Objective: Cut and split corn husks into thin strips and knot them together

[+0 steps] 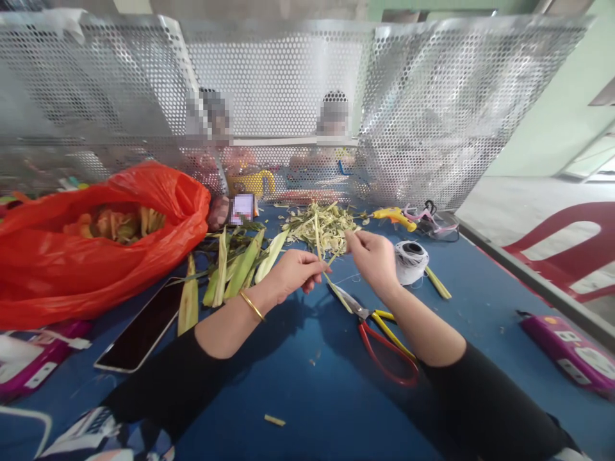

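Note:
My left hand (295, 274), with a gold bangle at the wrist, pinches a narrow green-yellow husk strip (340, 297) between thumb and fingers. Close to its right, my right hand (375, 257) is closed in a pinch; whatever lies between its fingertips is too small to make out. A thin white thread (346, 279) shows between the hands. Below them lie scissors (364, 314) with one red and one yellow handle, partly behind my right forearm. Beside my right hand stands a spool of white thread (411, 264). Several wide husk leaves (245, 264) lie left of my left hand.
Behind the hands is a heap of husk shreds (331, 224). A red plastic bag (177, 224) and a phone (144, 326) are at left. A yellow glue gun (394, 218), glasses (435, 224) and a purple power strip (569, 349) lie right. Two people sit behind a perforated screen (278, 77).

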{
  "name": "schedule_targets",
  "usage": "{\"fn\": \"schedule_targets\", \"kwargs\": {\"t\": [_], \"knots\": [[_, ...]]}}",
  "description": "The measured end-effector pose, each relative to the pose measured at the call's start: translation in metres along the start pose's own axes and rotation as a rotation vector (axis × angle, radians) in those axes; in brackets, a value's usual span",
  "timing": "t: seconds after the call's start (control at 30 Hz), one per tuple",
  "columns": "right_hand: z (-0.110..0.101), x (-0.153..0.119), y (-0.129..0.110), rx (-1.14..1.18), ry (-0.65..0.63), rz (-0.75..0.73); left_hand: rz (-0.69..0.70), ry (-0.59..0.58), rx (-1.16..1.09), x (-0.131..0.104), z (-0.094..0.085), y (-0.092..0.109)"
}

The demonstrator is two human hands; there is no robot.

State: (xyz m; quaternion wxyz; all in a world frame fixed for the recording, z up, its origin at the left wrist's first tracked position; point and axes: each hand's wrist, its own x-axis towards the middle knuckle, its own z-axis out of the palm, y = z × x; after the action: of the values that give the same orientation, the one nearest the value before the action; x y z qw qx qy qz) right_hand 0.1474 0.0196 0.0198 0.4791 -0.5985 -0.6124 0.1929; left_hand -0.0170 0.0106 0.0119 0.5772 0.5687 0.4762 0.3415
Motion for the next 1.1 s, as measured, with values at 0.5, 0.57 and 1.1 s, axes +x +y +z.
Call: {"fn": "schedule_targets", "kwargs": {"t": [0.5,0.57,1.1], "knots": [[-0.001,-0.017,-0.022,0.177,-0.114,-0.212,0.074,0.098,0.228,-0.004,0.005,0.000],[-0.002,-0.023,-0.025,0.006,-0.063,-0.335,-0.009,0.151,0.015,-0.001,0.001,0.003],[0.014,-0.024,0.001,-0.515,0.067,-0.977,-0.103,0.054,-0.630,-0.001,-0.011,0.014]]}}
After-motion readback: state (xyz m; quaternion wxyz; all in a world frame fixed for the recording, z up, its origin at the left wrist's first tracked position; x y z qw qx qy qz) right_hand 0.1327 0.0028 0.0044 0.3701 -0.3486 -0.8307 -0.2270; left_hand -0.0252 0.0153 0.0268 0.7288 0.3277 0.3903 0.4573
